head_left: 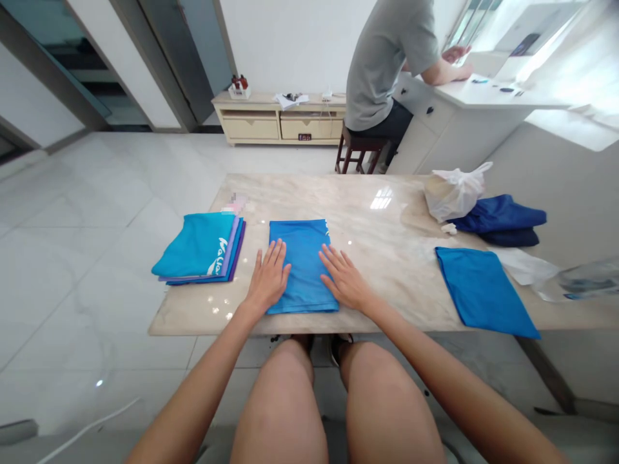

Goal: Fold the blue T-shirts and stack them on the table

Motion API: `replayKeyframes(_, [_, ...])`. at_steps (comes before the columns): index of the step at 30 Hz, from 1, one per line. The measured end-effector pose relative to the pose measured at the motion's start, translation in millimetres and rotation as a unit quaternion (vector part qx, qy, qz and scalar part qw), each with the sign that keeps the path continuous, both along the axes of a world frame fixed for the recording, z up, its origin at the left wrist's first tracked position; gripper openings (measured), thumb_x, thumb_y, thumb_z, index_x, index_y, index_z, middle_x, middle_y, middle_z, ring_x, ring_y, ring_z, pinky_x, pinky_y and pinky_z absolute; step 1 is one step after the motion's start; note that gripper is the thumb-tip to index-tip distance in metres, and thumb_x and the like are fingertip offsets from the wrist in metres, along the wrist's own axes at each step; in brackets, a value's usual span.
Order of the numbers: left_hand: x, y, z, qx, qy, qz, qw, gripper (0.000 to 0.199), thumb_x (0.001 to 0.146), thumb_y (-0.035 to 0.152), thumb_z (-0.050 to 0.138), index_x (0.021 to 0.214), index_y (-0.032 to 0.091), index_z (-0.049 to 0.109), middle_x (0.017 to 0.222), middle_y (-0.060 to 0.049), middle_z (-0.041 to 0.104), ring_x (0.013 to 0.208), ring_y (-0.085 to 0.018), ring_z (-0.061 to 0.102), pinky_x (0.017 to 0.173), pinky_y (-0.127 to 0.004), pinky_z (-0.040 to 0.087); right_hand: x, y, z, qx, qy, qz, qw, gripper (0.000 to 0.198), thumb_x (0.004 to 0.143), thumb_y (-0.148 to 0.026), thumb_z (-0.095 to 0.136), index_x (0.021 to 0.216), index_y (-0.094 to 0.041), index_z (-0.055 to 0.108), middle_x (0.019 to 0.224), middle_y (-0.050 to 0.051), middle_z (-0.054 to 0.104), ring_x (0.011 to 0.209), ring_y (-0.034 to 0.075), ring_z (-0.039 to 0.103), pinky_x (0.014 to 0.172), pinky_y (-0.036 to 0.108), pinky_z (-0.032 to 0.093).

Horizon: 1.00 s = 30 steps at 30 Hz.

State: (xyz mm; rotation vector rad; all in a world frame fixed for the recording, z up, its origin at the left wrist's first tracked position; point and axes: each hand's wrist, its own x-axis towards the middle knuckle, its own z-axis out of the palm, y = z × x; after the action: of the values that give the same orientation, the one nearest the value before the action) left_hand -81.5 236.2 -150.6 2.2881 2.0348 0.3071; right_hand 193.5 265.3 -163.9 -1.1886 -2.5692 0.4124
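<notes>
A blue cloth (305, 264), folded into a rectangle, lies flat on the marble-look table right in front of me. My left hand (269, 276) rests open on its left edge, fingers stretched out. On the opposite edge lies my right hand (345, 277), also open, with its fingers spread and palm down. To the left is a stack of folded cloths (198, 245), turquoise on top with white lettering, over lilac, blue and purple layers. Another folded blue cloth (483, 287) lies at the right, apart from both hands.
The table (377, 270) also bears a tied white plastic bag (454, 192), a crumpled dark blue cloth (503, 219) and a clear plastic bottle (590, 278) at the right. Beyond it, a person in grey (387, 64) sits on a stool at a white counter (503, 93).
</notes>
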Motion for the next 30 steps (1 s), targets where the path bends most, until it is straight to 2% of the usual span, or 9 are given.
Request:
replayKeyframes(3, [-11, -34, -0.5, -0.048, 0.013, 0.013, 0.999, 0.066, 0.116, 0.037, 0.031, 0.178, 0.017, 0.040, 0.184, -0.016, 0.038, 0.175, -0.032, 0.030, 0.143, -0.065, 0.018, 23, -36, -3, -0.026, -0.019, 0.083, 0.996, 0.065, 0.117, -0.047, 0.045, 0.178, -0.023, 0.044, 0.187, 0.010, 0.033, 0.177, 0.031, 0.023, 0.144, 0.059, 0.023])
replayKeyframes(6, [-25, -41, 6.7, -0.050, 0.013, 0.046, 0.998, 0.059, 0.113, 0.033, 0.041, 0.167, 0.016, 0.057, 0.178, -0.020, 0.049, 0.167, -0.037, 0.044, 0.138, -0.064, 0.032, 37, -46, -1, -0.037, 0.010, 0.083, 0.996, 0.055, 0.114, -0.044, 0.053, 0.163, -0.024, 0.064, 0.181, 0.013, 0.046, 0.171, 0.035, 0.038, 0.140, 0.062, 0.032])
replayKeyframes(10, [-35, -20, 19.4, -0.042, -0.105, 0.100, 0.989, 0.046, 0.104, 0.026, 0.052, 0.144, 0.013, 0.070, 0.149, -0.023, 0.073, 0.140, -0.033, 0.070, 0.123, -0.048, 0.053, 37, -19, 5, -0.089, 0.142, -0.063, 0.984, 0.038, 0.109, -0.029, 0.053, 0.136, -0.022, 0.079, 0.151, 0.019, 0.071, 0.134, 0.033, 0.075, 0.119, 0.054, 0.061])
replayKeyframes(13, [-36, 6, 23.8, -0.088, -0.260, 0.209, 0.939, 0.038, 0.100, 0.027, 0.059, 0.134, 0.015, 0.071, 0.132, -0.019, 0.081, 0.123, -0.028, 0.078, 0.109, -0.038, 0.059, 21, 15, 9, -0.181, 0.201, -0.219, 0.938, 0.034, 0.099, -0.018, 0.062, 0.130, -0.020, 0.076, 0.132, 0.016, 0.079, 0.107, 0.027, 0.083, 0.104, 0.046, 0.067])
replayKeyframes(16, [-38, 31, 26.0, -0.151, -0.341, 0.266, 0.889, 0.029, 0.096, 0.032, 0.064, 0.120, 0.017, 0.071, 0.114, -0.016, 0.084, 0.101, -0.025, 0.082, 0.084, -0.030, 0.059, -1, 41, 15, -0.296, 0.260, -0.309, 0.866, 0.037, 0.092, -0.015, 0.076, 0.129, -0.015, 0.070, 0.112, 0.014, 0.083, 0.087, 0.023, 0.083, 0.087, 0.039, 0.069])
replayKeyframes(19, [-44, 46, 30.2, -0.201, -0.369, 0.268, 0.867, 0.029, 0.097, 0.045, 0.066, 0.103, 0.017, 0.072, 0.098, -0.012, 0.083, 0.077, -0.021, 0.080, 0.060, -0.026, 0.047, -17, 55, 26, -0.405, 0.284, -0.336, 0.801, 0.036, 0.090, -0.021, 0.086, 0.121, -0.013, 0.070, 0.090, 0.010, 0.082, 0.071, 0.020, 0.078, 0.062, 0.030, 0.061])
replayKeyframes(22, [-49, 53, 35.3, -0.248, -0.412, 0.267, 0.835, 0.039, 0.095, 0.055, 0.069, 0.089, 0.017, 0.071, 0.086, -0.010, 0.079, 0.061, -0.016, 0.067, 0.052, -0.025, 0.033, -24, 62, 36, -0.443, 0.231, -0.327, 0.803, 0.024, 0.089, -0.033, 0.091, 0.095, -0.016, 0.075, 0.081, 0.009, 0.079, 0.062, 0.017, 0.070, 0.051, 0.026, 0.046])
replayKeyframes(24, [-50, 57, 36.4, -0.264, -0.431, 0.265, 0.821, 0.042, 0.091, 0.058, 0.074, 0.083, 0.017, 0.071, 0.076, -0.008, 0.075, 0.056, -0.014, 0.056, 0.051, -0.026, 0.028, -26, 66, 39, -0.447, 0.202, -0.329, 0.807, 0.030, 0.088, -0.039, 0.094, 0.079, -0.019, 0.073, 0.073, 0.007, 0.074, 0.057, 0.016, 0.062, 0.050, 0.028, 0.040])
replayKeyframes(30, [-45, 66, 25.5, -0.264, -0.405, 0.262, 0.835, 0.050, 0.076, 0.060, 0.090, 0.064, 0.024, 0.058, 0.051, 0.003, 0.044, 0.051, -0.013, 0.038, 0.054, -0.029, 0.021, -37, 76, 39, -0.429, 0.178, -0.341, 0.817, 0.039, 0.081, -0.038, 0.099, 0.064, -0.023, 0.067, 0.055, 0.000, 0.059, 0.057, 0.017, 0.054, 0.054, 0.031, 0.041])
